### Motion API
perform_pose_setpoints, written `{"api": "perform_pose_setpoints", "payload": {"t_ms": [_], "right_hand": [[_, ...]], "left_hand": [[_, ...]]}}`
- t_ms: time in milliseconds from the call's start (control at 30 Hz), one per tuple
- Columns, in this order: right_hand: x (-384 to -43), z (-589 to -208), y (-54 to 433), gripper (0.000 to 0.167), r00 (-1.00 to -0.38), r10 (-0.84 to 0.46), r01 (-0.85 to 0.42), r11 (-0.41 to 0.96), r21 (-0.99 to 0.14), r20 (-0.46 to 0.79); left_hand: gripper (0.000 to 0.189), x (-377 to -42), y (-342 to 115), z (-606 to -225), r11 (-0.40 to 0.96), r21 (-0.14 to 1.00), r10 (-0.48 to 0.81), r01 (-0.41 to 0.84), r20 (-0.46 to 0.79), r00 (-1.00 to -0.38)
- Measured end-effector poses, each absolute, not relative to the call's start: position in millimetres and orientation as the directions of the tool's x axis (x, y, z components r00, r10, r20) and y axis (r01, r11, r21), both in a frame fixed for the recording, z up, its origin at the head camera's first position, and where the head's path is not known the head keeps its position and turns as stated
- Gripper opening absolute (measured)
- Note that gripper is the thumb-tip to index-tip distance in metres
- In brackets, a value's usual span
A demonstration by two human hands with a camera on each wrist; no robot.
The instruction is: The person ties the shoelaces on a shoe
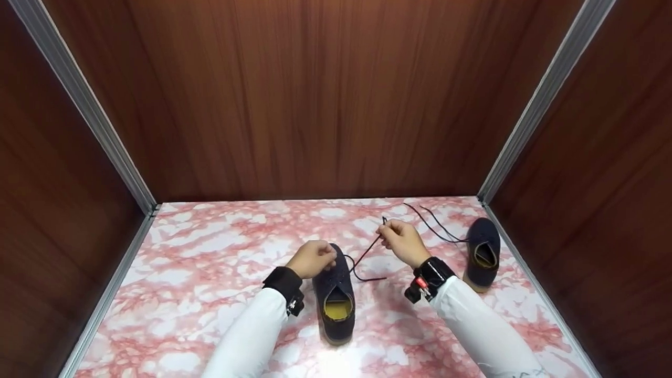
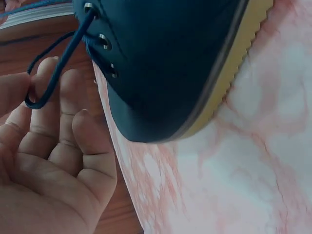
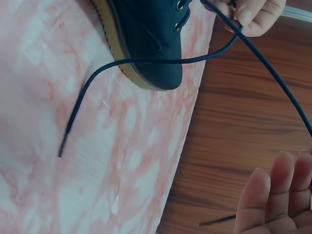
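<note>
A dark blue lace-up shoe (image 1: 338, 329) with a tan sole stands toe-away on the marbled table. My left hand (image 1: 312, 259) is over its front left side. In the left wrist view, that hand's thumb and finger pinch a loop of the blue shoelace (image 2: 63, 61) coming from the eyelets. To the right and above the table, my right hand (image 1: 403, 242) holds a length of lace (image 3: 279, 78), drawn taut up from the shoe; a short tail pokes out beyond the fingers. Another lace end (image 3: 92, 78) hangs loose on the shoe's right side.
A matching shoe (image 1: 484, 231) stands near the table's right edge, its untied laces (image 1: 445, 237) stretching leftward. Brown wood-grain panels (image 1: 315, 105) with grey metal corner posts (image 1: 546, 100) enclose the pink-and-white table (image 1: 210, 252) at the back and both sides.
</note>
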State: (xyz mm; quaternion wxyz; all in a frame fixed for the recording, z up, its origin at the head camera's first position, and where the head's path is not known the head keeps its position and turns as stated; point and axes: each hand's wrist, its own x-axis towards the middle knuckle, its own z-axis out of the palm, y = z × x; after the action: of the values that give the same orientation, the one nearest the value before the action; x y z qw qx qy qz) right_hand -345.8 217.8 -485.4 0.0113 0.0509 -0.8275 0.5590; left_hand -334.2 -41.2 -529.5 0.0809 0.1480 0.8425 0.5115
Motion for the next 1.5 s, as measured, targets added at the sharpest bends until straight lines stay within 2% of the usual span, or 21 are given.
{"api": "perform_pose_setpoints", "payload": {"t_ms": [267,433,633,833,1033,1167,1333,1500], "right_hand": [[-348.7,-482.7,220.4,0.023,-0.978,-0.144,-0.199,0.468,-0.861,0.148],[-352.0,-485.3,220.8,0.022,-0.971,-0.177,-0.23,0.505,-0.832,0.162],[-353.7,-481.4,215.0,0.022,-0.971,-0.19,-0.228,0.518,-0.825,0.149],[-358.8,-474.1,204.4,0.023,-0.97,-0.199,-0.225,0.532,-0.816,0.138],[-362.1,-462.4,187.6,0.024,-0.963,-0.221,-0.257,0.601,-0.757,0.151],[-364.9,-452.3,169.4,0.024,-0.939,-0.301,-0.324,0.617,-0.717,0.165],[-366.0,-443.6,156.2,0.027,-0.864,-0.478,-0.44,0.561,-0.701,0.16],[-367.1,-451.0,167.8,0.029,-0.873,-0.466,-0.418,0.565,-0.711,0.142]], "left_hand": [[0.021,-333.8,-42.5,-531.1,0.437,0.888,0.377,0.143,-0.036,-0.926],[0.014,-330.9,-51.2,-532.5,0.488,0.863,0.361,0.131,-0.062,-0.931],[0.018,-328.1,-45.3,-534.5,0.508,0.848,0.338,0.151,-0.036,-0.94],[0.014,-326.1,-34.7,-535.2,0.52,0.833,0.362,0.189,-0.015,-0.932],[0.02,-324.8,-28.4,-538.6,0.558,0.806,0.353,0.198,-0.015,-0.935],[0.021,-324.0,-25.3,-543.1,0.585,0.773,0.345,0.243,0.034,-0.938],[0.03,-323.2,-24.3,-546.4,0.589,0.749,0.355,0.302,0.095,-0.93],[0.027,-322.4,-27.6,-547.4,0.567,0.773,0.346,0.285,0.091,-0.934]]}}
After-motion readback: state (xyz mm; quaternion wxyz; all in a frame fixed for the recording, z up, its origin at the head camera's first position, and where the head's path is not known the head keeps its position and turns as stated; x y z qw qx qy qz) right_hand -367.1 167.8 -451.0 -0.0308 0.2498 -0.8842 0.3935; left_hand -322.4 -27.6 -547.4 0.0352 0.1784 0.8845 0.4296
